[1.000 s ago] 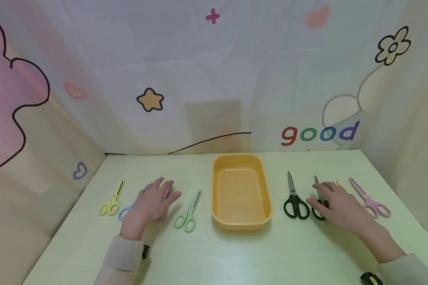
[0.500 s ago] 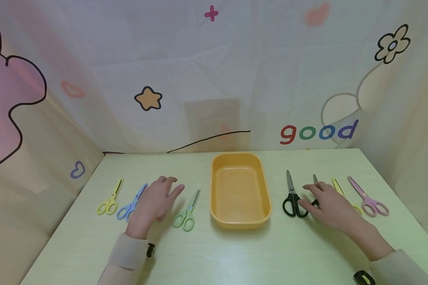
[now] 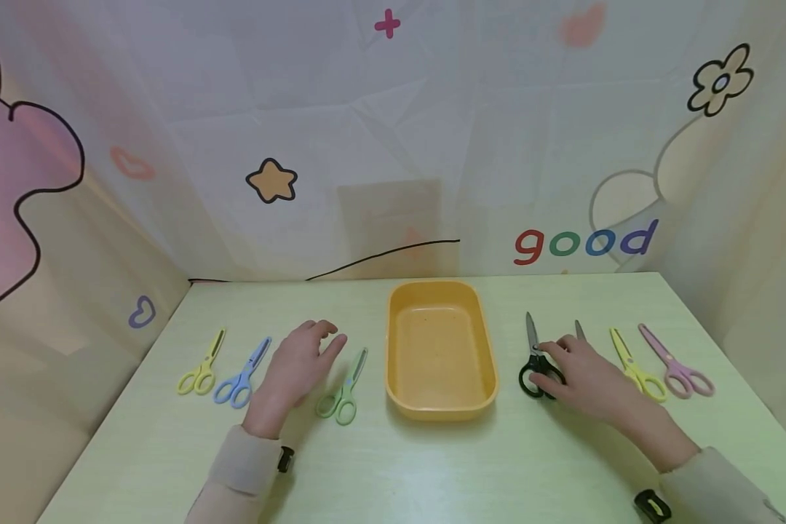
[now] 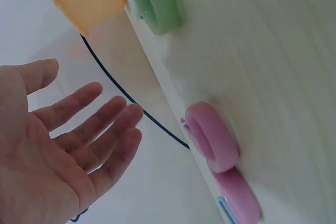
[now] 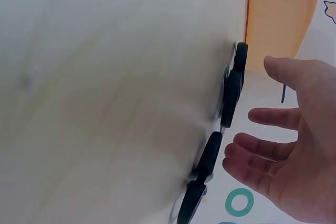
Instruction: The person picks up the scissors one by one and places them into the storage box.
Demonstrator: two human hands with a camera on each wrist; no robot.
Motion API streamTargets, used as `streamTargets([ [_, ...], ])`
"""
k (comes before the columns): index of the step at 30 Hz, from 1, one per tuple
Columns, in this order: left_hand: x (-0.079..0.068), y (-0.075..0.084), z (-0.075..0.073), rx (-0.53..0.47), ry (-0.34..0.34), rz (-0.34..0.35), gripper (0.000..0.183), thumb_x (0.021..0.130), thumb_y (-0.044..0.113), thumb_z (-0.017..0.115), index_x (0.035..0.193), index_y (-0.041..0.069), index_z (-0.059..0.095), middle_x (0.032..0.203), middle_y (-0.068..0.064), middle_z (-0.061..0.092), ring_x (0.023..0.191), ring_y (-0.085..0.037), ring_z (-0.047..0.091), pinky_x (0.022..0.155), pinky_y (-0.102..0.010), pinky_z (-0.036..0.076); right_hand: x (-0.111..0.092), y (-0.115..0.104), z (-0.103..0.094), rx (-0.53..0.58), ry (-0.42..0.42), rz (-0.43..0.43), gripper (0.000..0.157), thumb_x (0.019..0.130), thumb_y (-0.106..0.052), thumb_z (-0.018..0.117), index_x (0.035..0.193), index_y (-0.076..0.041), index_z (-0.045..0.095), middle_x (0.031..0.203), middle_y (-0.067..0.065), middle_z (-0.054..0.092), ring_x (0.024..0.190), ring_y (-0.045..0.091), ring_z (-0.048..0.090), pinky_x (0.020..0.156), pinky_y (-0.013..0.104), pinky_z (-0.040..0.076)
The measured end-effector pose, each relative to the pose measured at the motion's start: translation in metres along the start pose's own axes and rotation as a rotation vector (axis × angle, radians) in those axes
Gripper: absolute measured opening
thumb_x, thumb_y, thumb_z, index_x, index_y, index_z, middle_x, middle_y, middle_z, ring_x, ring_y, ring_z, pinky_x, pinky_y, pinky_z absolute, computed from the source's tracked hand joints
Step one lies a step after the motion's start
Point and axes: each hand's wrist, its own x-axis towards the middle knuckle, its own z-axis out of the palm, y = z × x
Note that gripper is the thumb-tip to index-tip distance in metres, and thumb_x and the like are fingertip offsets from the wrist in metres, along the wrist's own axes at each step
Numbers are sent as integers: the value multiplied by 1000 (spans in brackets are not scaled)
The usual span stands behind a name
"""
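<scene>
With fingers loosely spread, my left hand (image 3: 298,367) hovers above the table, just left of the green scissors (image 3: 344,397). Pink scissors (image 4: 212,137) lie below it in the left wrist view; the hand hides them in the head view. Blue scissors (image 3: 241,382) are to its left. My right hand (image 3: 583,382) holds nothing. Its thumb and index finger hang over the handles of black-handled scissors (image 3: 533,364). A second black-handled pair (image 3: 580,331) is mostly covered by that hand; both pairs' handles (image 5: 233,90) show beside the fingers in the right wrist view.
A yellow-orange tray (image 3: 442,415) with nothing in it stands mid-table between the hands. Yellow scissors (image 3: 199,375) lie at the far left. Another yellow pair (image 3: 638,371) and purple-pink scissors (image 3: 677,371) lie right of the right hand. A printed curtain (image 3: 393,145) hangs behind the table.
Both hands have moved inward toward the tray. The left has uncovered the blue scissors and neared the green ones; the right has uncovered the yellow scissors and come over the nearer black-handled pair.
</scene>
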Motion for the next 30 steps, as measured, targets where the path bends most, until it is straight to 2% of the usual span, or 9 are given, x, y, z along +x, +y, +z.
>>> streamTargets([
  [4, 2, 1, 4, -34, -2, 11, 36, 105, 34, 59, 121, 4, 70, 116, -15, 68, 98, -32, 66, 86, -48, 54, 3, -4, 1, -6, -42, 18, 58, 94, -40, 75, 131, 2, 62, 112, 21, 59, 93, 31, 61, 80, 51, 57],
  [11, 5, 5, 10, -85, -11, 24, 32, 105, 32, 60, 119, 5, 71, 113, -11, 69, 95, -28, 65, 86, -45, 54, 7, -8, 2, -32, -64, 18, 58, 89, -41, 80, 127, 1, 65, 109, 18, 59, 89, 27, 57, 75, 47, 56],
  [16, 7, 9, 15, -208, -28, 18, 25, 103, 26, 63, 117, 6, 71, 106, -4, 70, 90, -21, 64, 83, -40, 54, 8, -11, 5, -33, -94, 37, 61, 87, -43, 81, 128, -1, 66, 109, 17, 57, 88, 26, 54, 74, 45, 55],
  [19, 7, 13, 17, -274, -40, -1, 25, 103, 24, 65, 118, 6, 71, 104, -2, 70, 91, -21, 65, 83, -39, 55, 8, -12, 6, -36, -101, 45, 61, 88, -42, 82, 129, -1, 66, 110, 18, 56, 89, 27, 53, 74, 45, 56],
  [25, 6, 22, 19, -346, -58, -71, 29, 102, 28, 66, 122, 9, 71, 103, 2, 70, 92, -17, 66, 82, -37, 55, 9, -14, 7, -24, -95, 18, 53, 88, -36, 83, 125, -1, 66, 107, 17, 56, 87, 26, 54, 74, 45, 56],
  [30, 7, 29, 22, -500, -117, -116, 33, 102, 26, 66, 127, 4, 67, 106, -3, 67, 85, -22, 67, 75, -35, 58, 11, -16, 8, -13, -102, 18, 49, 88, -34, 83, 123, -3, 66, 108, 17, 55, 88, 26, 55, 75, 47, 56],
])
